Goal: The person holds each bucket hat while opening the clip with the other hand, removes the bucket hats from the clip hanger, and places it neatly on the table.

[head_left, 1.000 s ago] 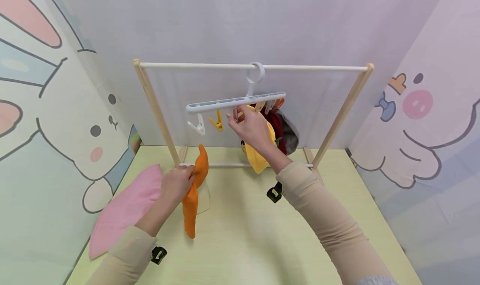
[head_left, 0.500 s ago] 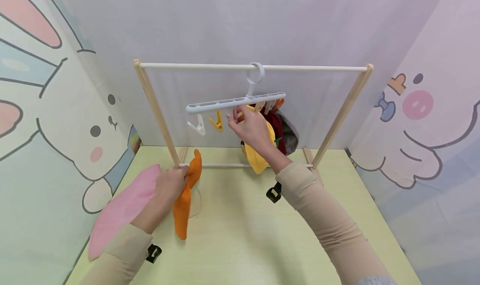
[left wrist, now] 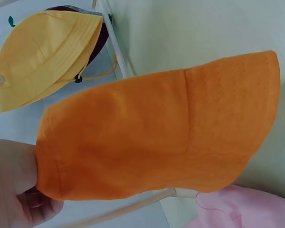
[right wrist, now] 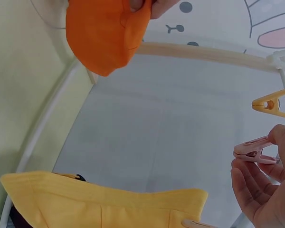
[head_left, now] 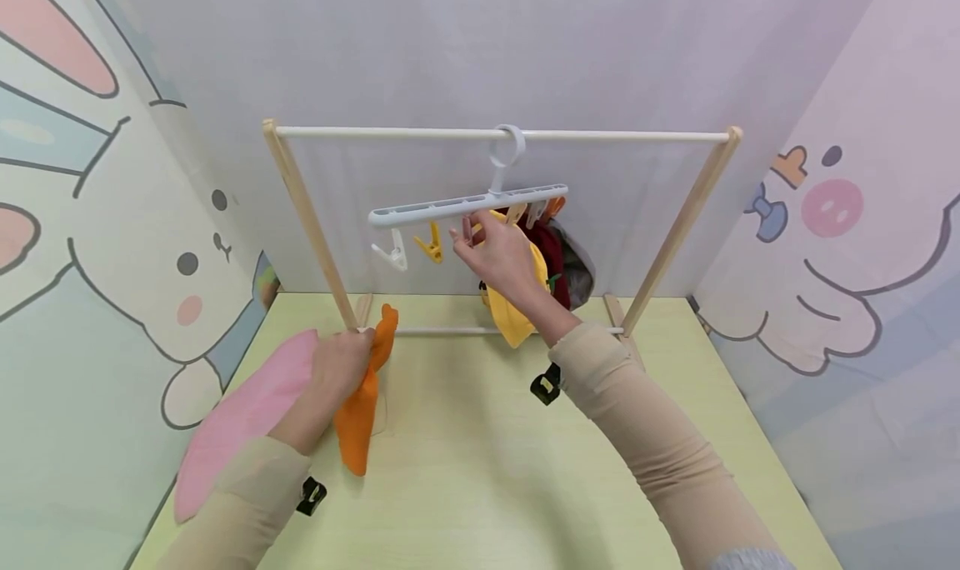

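Note:
My left hand (head_left: pixel 342 367) grips an orange bucket hat (head_left: pixel 358 420) by the crown, left of the rack's middle. In the left wrist view the hat's stitched brim points away from the hand. Up at the pale blue clip hanger (head_left: pixel 438 209), my right hand (head_left: pixel 501 257) pinches a pink clothespin (right wrist: pixel 252 150) between thumb and fingers. A yellow clothespin (head_left: pixel 431 243) and a white one (head_left: pixel 393 252) hang to its left. Just behind the right hand, a yellow bucket hat (left wrist: pixel 42 52) hangs clipped, partly covering a maroon hat (head_left: pixel 551 257) and a grey one (head_left: pixel 577 274).
The hanger's ring loops over the white top rod (head_left: pixel 390 132) of a wooden-sided rack (head_left: pixel 303 212). On the table (head_left: pixel 480 470), a pink hat (head_left: pixel 251 420) lies at the left under the left forearm. Printed cloth walls stand around the back and sides.
My left hand has moved a little left with the orange hat, which now appears narrower and farther from the hanger. The right hand stays at the pink clothespin.

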A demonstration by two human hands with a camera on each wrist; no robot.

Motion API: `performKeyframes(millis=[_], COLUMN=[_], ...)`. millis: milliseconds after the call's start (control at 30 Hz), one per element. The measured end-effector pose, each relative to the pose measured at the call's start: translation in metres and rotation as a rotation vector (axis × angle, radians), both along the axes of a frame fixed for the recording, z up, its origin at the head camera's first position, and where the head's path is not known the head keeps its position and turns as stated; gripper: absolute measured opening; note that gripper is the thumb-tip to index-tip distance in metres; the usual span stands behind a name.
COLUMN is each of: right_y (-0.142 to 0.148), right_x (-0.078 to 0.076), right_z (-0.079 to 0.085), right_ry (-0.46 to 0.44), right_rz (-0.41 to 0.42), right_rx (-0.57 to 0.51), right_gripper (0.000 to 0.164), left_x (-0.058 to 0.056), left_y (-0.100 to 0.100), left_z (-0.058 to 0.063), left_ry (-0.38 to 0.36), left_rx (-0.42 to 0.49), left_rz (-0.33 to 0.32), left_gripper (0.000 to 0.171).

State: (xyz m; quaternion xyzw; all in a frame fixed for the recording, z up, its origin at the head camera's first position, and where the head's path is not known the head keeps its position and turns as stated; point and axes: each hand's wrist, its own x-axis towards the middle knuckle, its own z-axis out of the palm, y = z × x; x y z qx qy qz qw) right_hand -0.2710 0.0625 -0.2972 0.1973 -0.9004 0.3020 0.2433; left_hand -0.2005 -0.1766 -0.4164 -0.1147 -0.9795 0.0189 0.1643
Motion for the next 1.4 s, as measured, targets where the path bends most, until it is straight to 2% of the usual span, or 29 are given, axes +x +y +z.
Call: performKeyframes(millis=[133, 367, 633, 867, 1000, 1400], right_y=[0.0, 0.0, 0.0, 0.0, 0.0, 0.001], right_x=[-0.001, -0.001, -0.001, 0.0, -0.001, -0.002], right_z=[0.0, 0.0, 0.0, 0.0, -0.001, -0.001], right_ry=[0.003, 0.0, -0.008, -0.001, 0.005, 0.003], right_rz=[0.002, 0.003, -0.002, 0.002, 0.0, 0.001], right_rx=[-0.003, -0.002, 0.004, -0.001, -0.001, 0.0], right_gripper=[0.025, 0.025, 0.025, 0.024, 0.024, 0.025], left_x=[-0.003, -0.004, -0.001, 0.0, -0.001, 0.002], left_y=[0.005, 0.016, 0.031, 0.041, 0.046, 0.051], left_z=[-0.01, -0.028, -0.034, -0.042, -0.047, -0.069], left_ry=[0.012, -0.042, -0.091, -0.084, -0.123, -0.13], left_rx=[-0.036, -0.079, -0.04, -0.008, 0.006, 0.02], left_rz=[-0.019, -0.017, -0.008, 0.008, 0.029, 0.007], left_gripper=[0.011, 0.016, 0.011, 0.012, 0.01, 0.011])
